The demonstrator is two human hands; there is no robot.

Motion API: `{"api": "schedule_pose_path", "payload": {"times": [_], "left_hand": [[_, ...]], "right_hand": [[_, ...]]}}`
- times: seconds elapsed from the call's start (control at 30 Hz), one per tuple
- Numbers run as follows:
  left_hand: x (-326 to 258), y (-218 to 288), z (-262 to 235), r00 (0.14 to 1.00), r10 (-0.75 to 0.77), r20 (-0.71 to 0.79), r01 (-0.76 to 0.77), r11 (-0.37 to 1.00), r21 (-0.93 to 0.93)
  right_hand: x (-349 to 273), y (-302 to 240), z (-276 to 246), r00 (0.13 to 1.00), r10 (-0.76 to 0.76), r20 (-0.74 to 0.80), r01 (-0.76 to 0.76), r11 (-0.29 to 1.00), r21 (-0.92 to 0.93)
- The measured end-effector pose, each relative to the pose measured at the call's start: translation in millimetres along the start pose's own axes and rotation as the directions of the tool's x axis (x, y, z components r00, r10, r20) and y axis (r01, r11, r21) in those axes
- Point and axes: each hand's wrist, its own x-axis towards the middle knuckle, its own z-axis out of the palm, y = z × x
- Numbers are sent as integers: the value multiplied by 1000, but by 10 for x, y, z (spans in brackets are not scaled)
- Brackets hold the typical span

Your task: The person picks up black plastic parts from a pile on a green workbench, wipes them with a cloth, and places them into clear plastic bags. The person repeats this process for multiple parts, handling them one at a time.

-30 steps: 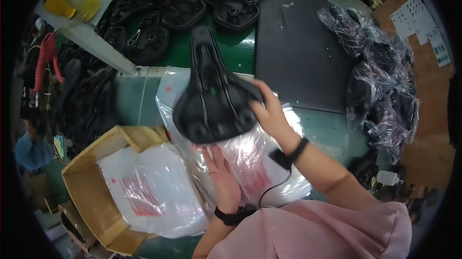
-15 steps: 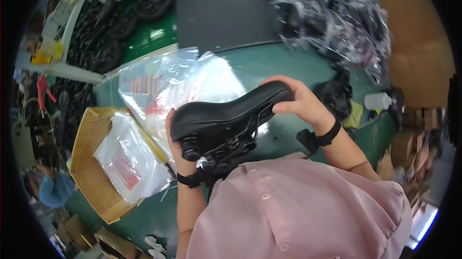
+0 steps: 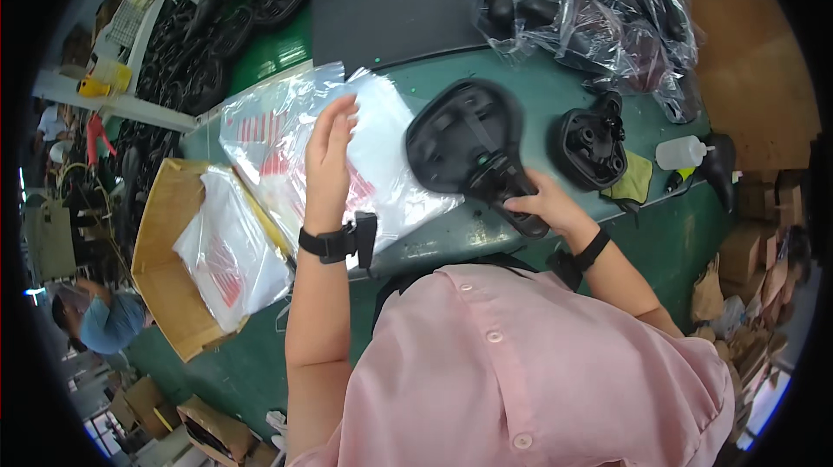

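In my right hand (image 3: 551, 205) is a black bicycle saddle (image 3: 438, 142), gripped by its narrow nose with the thumb on top. Its underside faces up, showing the rails and clamp area, and the wide end points away to the left. My left hand (image 3: 328, 150) is off the saddle, fingers stretched out, above clear plastic bags (image 3: 252, 133) with red print. Whether it touches the bags I cannot tell. A second black saddle (image 3: 590, 150) lies underside up on the green table, right of the held one.
Plastic-wrapped saddles (image 3: 599, 16) are heaped at the back right. A cardboard box (image 3: 165, 263) holds more bags at the left. Near the right edge are a white squeeze bottle (image 3: 681, 153) and a green cloth (image 3: 632, 179). A dark mat (image 3: 390, 7) lies behind; another person (image 3: 108, 324) is far left.
The saddle has been turned over, from its top showing to its underside showing. My left hand has let go of it and moved up over the bags; the right keeps hold.
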Motion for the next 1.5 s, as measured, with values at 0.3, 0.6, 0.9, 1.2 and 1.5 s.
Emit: {"api": "schedule_pose_path", "payload": {"times": [0.3, 0.6, 0.9, 1.2, 1.5], "left_hand": [[-949, -1280, 410, 994, 41, 99, -107, 430, 897], [-486, -1622, 4, 965, -259, 30, 200, 809, 552], [-448, -1265, -281, 902, -419, 100, 430, 892, -142], [-394, -1194, -467, 923, -382, 53, 384, 895, -229], [-606, -611, -988, 853, -518, -63, 428, 762, -486]], "right_hand": [[317, 647, -241, 945, 253, -208, -123, 863, 491], [423, 769, -243, 941, 272, -200, -97, 785, 612], [453, -40, 432, 990, 79, 114, -131, 800, 586], [1405, 168, 1216, 996, 66, -67, -38, 932, 360], [1179, 44, 713, 980, -61, -192, 95, 980, 176]]}}
